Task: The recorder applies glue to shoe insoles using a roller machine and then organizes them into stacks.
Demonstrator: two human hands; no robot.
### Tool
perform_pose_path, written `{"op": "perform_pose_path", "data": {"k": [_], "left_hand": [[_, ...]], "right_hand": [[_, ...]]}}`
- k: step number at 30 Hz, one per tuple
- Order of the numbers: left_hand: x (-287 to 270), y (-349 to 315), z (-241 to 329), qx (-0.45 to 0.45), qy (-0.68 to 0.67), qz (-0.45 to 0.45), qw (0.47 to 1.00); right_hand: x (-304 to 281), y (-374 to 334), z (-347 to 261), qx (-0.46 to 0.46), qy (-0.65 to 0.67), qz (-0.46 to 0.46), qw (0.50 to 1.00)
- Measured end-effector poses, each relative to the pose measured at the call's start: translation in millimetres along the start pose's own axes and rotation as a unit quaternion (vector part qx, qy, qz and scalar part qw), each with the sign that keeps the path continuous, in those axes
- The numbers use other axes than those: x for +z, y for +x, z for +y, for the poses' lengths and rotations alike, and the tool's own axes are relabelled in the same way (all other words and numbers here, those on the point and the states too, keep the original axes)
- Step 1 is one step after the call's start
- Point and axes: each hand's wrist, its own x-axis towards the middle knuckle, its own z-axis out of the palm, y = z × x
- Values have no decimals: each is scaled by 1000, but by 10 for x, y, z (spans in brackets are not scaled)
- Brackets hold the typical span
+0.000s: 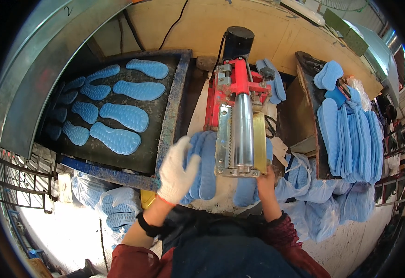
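While 1 left hand [174,172] spreads its fingers [180,147] near 1 machine [244,132], I cannot tell whether 1 right hand [266,185] grips anything.

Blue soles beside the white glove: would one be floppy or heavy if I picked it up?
The blue soles by the gloved left hand are probably bendy, not limp: the similar row on the right keeps its shape. They look thin, so likely light. They overlap, so they might slide apart.

Black bed [156,124], blue soles [124,116] on top
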Motion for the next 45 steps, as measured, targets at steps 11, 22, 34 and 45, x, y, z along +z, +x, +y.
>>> {"op": "perform_pose_path", "data": {"k": [11,22,34,45], "left_hand": [[259,-218,-4,-372,-478,-279,745],[228,861,286,-212,-371,-111,897],[-106,437,725,-9,-63,-61,996],[75,938,545,208,193,-98,954]], "right_hand": [[-26,-128,-222,110,153,-326,926],[84,77,324,-265,-278,-52,922],[59,83,284,-251,-240,-34,937],[57,79,397,-260,-262,-56,928]]}}
